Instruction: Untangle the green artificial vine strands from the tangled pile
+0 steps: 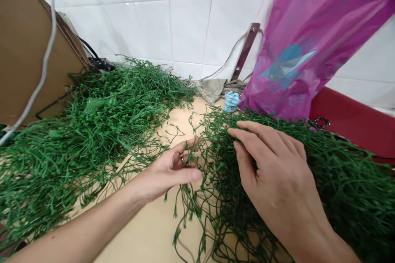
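Thin green stems with small forked tips, which look artificial, lie in a tangled pile (228, 181) on the right of the table. At this pile's left edge, my left hand (175, 166) is loosely curled, palm side showing, around a few green stems (188, 156). Some strands hang below its thumb. Above the same pile, my right hand (274, 164) is palm down with its fingers stretched forward. Its fingertips are over or touching the top stems; I cannot tell which. A second heap of like stems (117, 107) spreads across the left side.
A cardboard box (37, 57) and a white cable (46, 57) are at the left. Near the tiled wall stand a clear cup with blue-and-white contents (231, 100), a metal bracket (245, 51) and a purple plastic bag (296, 45). Behind the right pile is a red surface (352, 119).
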### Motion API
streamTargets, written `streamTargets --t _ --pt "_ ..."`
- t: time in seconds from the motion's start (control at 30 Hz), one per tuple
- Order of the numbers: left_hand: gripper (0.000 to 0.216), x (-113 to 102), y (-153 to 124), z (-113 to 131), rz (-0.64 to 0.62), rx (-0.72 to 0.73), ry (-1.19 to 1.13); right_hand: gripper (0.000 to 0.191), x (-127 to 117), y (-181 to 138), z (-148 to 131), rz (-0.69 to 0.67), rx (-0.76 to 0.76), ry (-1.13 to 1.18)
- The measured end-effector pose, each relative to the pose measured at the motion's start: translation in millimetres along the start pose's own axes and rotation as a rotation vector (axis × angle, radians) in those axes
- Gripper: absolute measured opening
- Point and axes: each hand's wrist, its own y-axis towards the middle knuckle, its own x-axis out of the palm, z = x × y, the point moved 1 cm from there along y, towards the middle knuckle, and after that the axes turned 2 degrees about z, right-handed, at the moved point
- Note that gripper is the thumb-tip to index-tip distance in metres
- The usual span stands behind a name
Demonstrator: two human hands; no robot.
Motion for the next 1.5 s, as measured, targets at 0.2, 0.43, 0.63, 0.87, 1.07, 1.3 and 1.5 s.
streamTargets --t 0.2,0.43,0.63,0.87,1.07,1.3,1.5 --pt "0.037 -2.1 3.5 0.8 0.020 0.015 -0.177 0.020 7.3 -2.1 -10.9 -0.050 0.003 0.346" --pt "0.042 -8.0 4.5 -7.5 0.010 0.138 0.070 0.012 23.6 -9.6 -11.7 -0.265 0.196 0.577" --pt "0.036 -11.3 5.8 -6.7 0.008 0.157 0.029 0.014 27.1 -12.7 -1.2 -0.286 0.270 0.564" --pt "0.036 -16.5 12.1 -12.6 0.153 0.193 -0.068 0.023 30.4 -16.6 -1.3 -0.371 0.266 0.562" --pt "0.029 -10.8 9.0 -11.8 0.108 0.208 -0.011 0.021 34.2 -15.8 -2.5 -0.425 0.295 0.656" --pt "0.024 -3.4 7.9 -8.7 0.091 0.276 0.232 0.013 37.2 -13.6 -5.2 -0.455 0.376 0.741" --pt "0.016 -2.1 6.5 -2.3 0.046 0.232 0.477 0.012 33.7 -10.9 -7.3 -0.438 0.518 0.713"
